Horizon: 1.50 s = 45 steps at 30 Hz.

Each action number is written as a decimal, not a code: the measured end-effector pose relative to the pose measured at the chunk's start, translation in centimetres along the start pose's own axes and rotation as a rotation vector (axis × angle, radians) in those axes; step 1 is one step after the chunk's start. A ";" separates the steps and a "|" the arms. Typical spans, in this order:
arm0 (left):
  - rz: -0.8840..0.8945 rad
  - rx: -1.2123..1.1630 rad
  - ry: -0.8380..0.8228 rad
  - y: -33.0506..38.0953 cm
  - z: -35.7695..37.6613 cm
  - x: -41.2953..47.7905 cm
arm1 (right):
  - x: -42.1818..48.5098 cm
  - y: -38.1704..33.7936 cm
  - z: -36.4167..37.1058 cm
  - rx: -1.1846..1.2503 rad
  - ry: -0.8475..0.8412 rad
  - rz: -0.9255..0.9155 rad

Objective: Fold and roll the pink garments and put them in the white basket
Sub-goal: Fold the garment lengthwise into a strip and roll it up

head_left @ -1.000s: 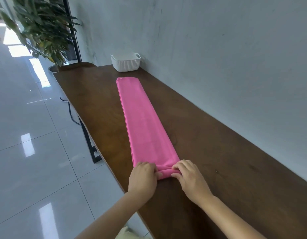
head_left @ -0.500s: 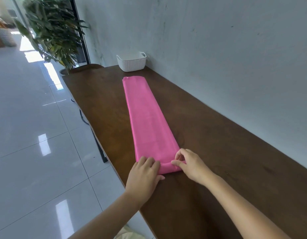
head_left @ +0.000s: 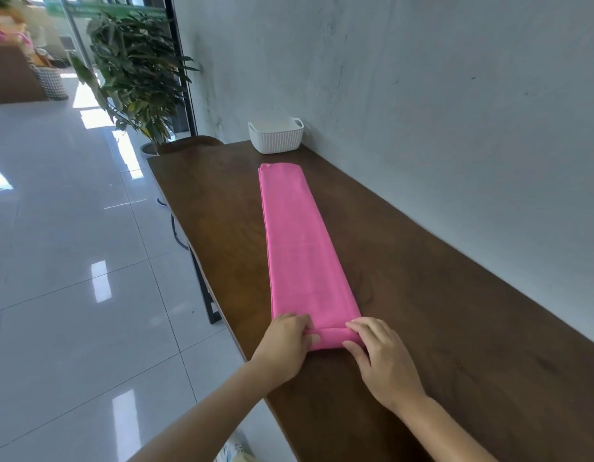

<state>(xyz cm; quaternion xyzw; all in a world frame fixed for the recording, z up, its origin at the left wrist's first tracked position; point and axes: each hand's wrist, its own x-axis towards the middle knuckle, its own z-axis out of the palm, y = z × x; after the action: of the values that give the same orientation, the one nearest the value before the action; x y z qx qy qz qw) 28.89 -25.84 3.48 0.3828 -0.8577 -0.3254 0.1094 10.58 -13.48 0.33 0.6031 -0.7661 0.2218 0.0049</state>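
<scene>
Pink and soft, the pink garment (head_left: 302, 255) looks light and floppy. It will bend any way you push it, and it may slide a little on the smooth wooden table (head_left: 439, 295). It will not break. I think the best place to hold it is the near end, with one hand at each corner. That way the roll can grow straight and tight. If you held only the middle, the sides might go loose.

It is folded into one long, thin strip with neat edges. It lies flat on the table and runs from you toward the far end. The near end is turned over into a small first roll.

Your left hand (head_left: 284, 343) curls its fingers over the left corner of that roll and grips it. Your right hand (head_left: 379, 358) pinches the right corner, with fingers on top and thumb at the near side.

The white basket (head_left: 276, 138) sits at the far end of the table, next to the wall (head_left: 422, 95). It is just past the far end of the strip and not touching it.
</scene>
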 end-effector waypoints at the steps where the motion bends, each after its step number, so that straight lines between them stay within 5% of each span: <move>1: -0.012 -0.002 -0.003 -0.1 -0.1 0.2 | 0.2 -0.1 -0.1 0.010 -0.011 0.010; 8: -0.053 0.047 0.227 0.4 -0.1 0.6 | 3.6 -0.9 -0.9 0.030 -0.211 0.133; 15: 0.208 0.310 0.412 -0.6 2.1 -0.2 | 5.9 -1.3 -1.0 0.249 -0.305 0.375; 19: 0.223 0.410 0.353 -1.5 2.7 -0.4 | 6.4 -1.9 -0.5 0.089 -0.209 0.357; 25: 0.234 0.434 0.316 -1.3 1.6 0.5 | 4.3 -2.3 0.5 -0.109 0.085 0.083; 39: -0.084 0.063 -0.074 -1.5 -2.4 1.2 | 2.9 -2.2 0.3 0.023 -0.065 0.025; 45: -0.014 0.127 0.252 -1.1 -1.6 0.5 | 5.8 -2.3 -0.6 0.114 -0.269 0.137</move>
<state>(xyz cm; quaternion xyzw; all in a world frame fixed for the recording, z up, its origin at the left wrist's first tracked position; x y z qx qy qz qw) 29.91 -27.46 4.01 0.4326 -0.8533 -0.2207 0.1897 10.99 -19.02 3.21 0.5729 -0.7854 0.1822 -0.1471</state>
